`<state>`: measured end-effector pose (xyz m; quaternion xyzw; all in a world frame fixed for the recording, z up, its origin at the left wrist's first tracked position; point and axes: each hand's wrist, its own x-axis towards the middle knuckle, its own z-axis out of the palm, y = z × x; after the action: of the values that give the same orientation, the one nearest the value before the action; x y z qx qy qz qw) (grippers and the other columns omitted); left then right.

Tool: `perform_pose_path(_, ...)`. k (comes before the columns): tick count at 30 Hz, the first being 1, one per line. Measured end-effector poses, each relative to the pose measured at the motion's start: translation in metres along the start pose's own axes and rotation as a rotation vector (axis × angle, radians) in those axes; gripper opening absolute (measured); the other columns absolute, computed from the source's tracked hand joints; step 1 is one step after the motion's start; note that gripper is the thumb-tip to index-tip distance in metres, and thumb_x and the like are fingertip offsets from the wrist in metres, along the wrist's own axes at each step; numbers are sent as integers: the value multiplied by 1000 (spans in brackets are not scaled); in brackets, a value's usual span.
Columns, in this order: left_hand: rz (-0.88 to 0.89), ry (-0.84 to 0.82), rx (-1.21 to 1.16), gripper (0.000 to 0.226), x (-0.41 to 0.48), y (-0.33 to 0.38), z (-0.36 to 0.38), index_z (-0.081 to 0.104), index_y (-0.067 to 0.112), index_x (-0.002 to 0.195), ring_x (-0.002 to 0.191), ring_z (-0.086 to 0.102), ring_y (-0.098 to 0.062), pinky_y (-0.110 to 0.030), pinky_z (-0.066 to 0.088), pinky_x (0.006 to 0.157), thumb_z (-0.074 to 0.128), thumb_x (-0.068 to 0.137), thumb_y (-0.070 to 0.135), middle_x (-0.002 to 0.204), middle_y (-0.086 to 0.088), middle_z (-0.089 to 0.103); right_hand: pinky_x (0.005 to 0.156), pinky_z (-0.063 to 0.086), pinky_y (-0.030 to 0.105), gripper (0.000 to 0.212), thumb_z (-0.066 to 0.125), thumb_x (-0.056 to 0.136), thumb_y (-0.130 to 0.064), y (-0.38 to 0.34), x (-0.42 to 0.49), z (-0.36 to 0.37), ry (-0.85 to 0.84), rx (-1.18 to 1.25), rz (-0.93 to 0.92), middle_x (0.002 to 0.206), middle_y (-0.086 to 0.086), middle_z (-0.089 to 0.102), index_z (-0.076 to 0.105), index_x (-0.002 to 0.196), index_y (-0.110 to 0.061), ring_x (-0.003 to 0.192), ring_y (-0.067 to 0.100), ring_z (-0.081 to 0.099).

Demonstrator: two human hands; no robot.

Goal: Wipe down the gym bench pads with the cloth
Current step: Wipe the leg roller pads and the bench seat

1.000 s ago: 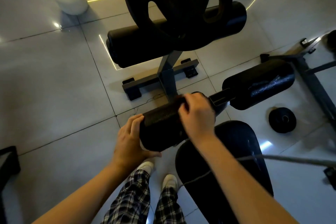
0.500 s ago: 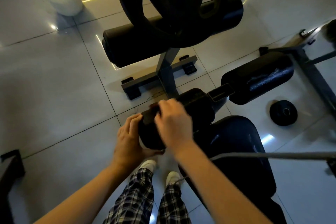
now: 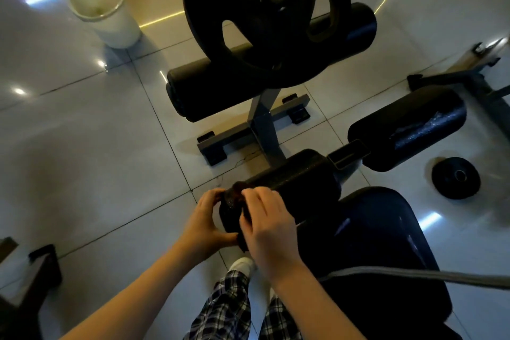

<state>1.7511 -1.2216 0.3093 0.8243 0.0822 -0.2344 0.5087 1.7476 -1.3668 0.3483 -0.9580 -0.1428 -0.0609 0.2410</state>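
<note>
The left hand (image 3: 205, 222) grips the left end of the roller pad (image 3: 300, 182), apparently to steady it, while the right hand (image 3: 269, 229) closes its grip on the cloth (image 3: 234, 198), pressing it there for wiping.

Glossy pale tiled floor (image 3: 82, 160), dark grout lines, dim light. Bright glare spots (image 3: 19, 91) on tiles; thin yellow light line (image 3: 161, 20) across far floor. White bin (image 3: 110, 19) far left. Small black weight plate (image 3: 456, 177) flat on floor, right.

Gym room, padded bench (image 3: 386, 243), foam roller pads (image 3: 298, 176), weight plate (image 3: 265, 16), tiled floor (image 3: 82, 146)
</note>
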Motion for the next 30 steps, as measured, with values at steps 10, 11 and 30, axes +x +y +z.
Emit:
perform_pose_path(10,-239,-237,-319,110,16,3,-21,57,23,110,95,64,-4,-14,52,73,80,19,80,107,-1,65,74,49,21,28,56,85,-15,84,45,-37,149,-154,339,104,13,62,62,110,-3,91,23,61)
perform_pose_path(11,-241,-241,-314,109,15,5,-22,57,23,108,90,65,-1,-12,52,70,79,18,82,105,-1,65,76,44,18,28,57,84,-15,71,39,-31,137,-152,336,103,11,62,62,110,-3,90,22,61)
perform_pose_path(30,222,2,-518,59,-45,266,-86,66,12,104,88,70,-18,-26,54,72,67,68,59,91,-5,72,84,53,19,44,58,86,-27,-44,118,-194,256,753,3,116,8,53,54,124,-5,106,10,58)
